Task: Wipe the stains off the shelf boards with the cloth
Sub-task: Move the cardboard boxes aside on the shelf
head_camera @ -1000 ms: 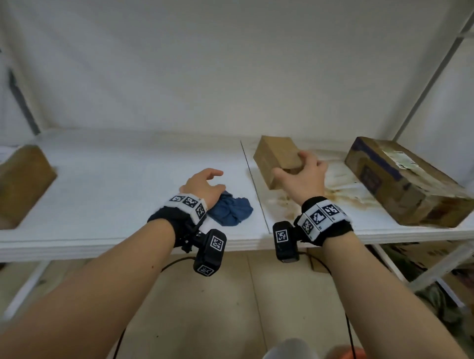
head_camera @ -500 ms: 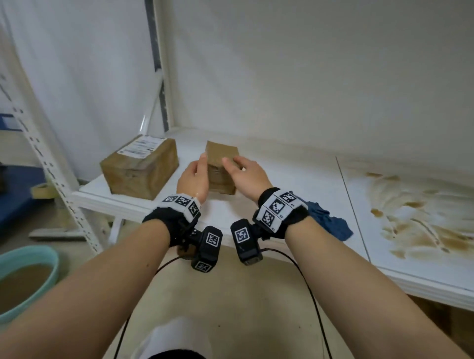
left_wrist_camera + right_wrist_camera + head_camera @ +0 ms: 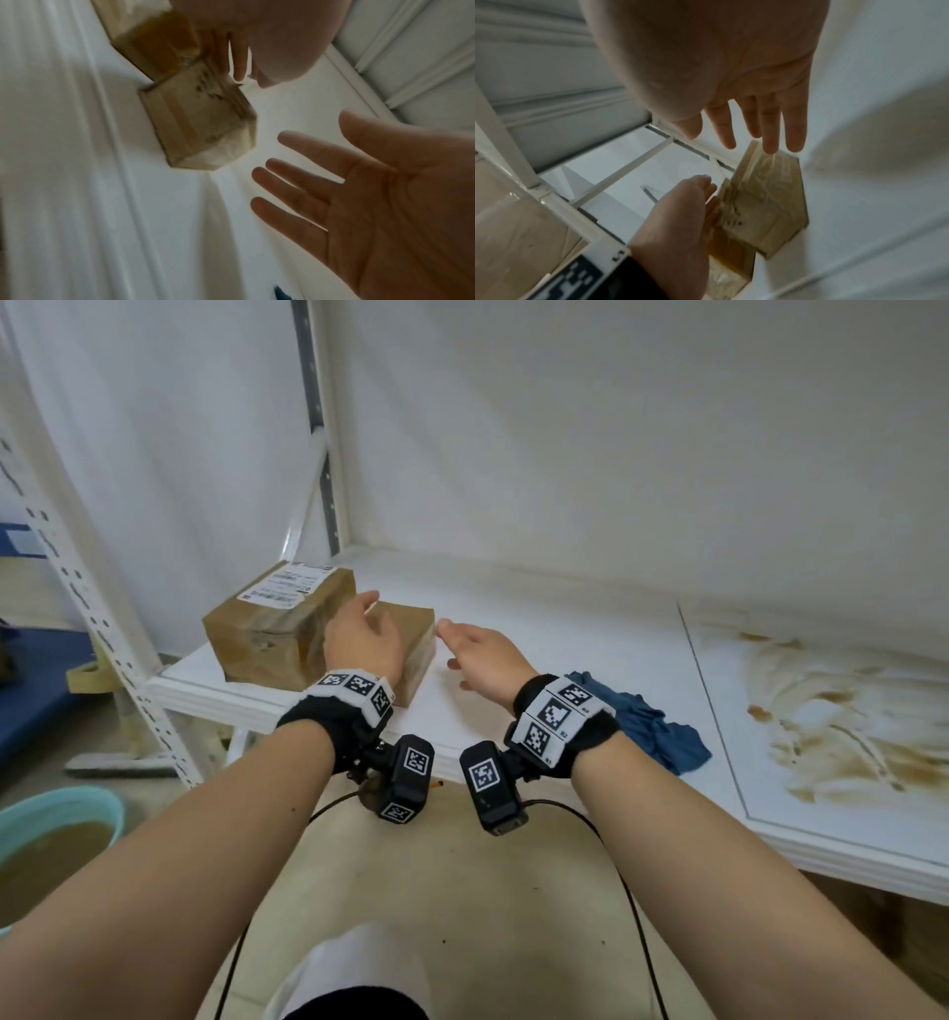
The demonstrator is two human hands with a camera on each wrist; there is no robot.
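The blue cloth (image 3: 655, 729) lies crumpled on the white left shelf board (image 3: 565, 629), just behind my right wrist. Brown stains (image 3: 842, 716) smear the right board. A small cardboard box (image 3: 416, 634) stands on the left board next to a larger labelled box (image 3: 272, 624). My left hand (image 3: 362, 634) lies with straight fingers against the small box (image 3: 765, 203). My right hand (image 3: 475, 649) hovers just right of that box, fingers spread and holding nothing; it shows the same way in the left wrist view (image 3: 334, 182).
A perforated white shelf post (image 3: 97, 629) stands at the left. On the floor, a teal bucket (image 3: 77, 814) holds brown water. A white wall backs the shelf. The shelf's front edge (image 3: 821, 855) runs beside my right forearm.
The small box went from the stained right board to the left board, beside the labelled box. My right hand let go of it and drew back; the left hand's fingers straightened.
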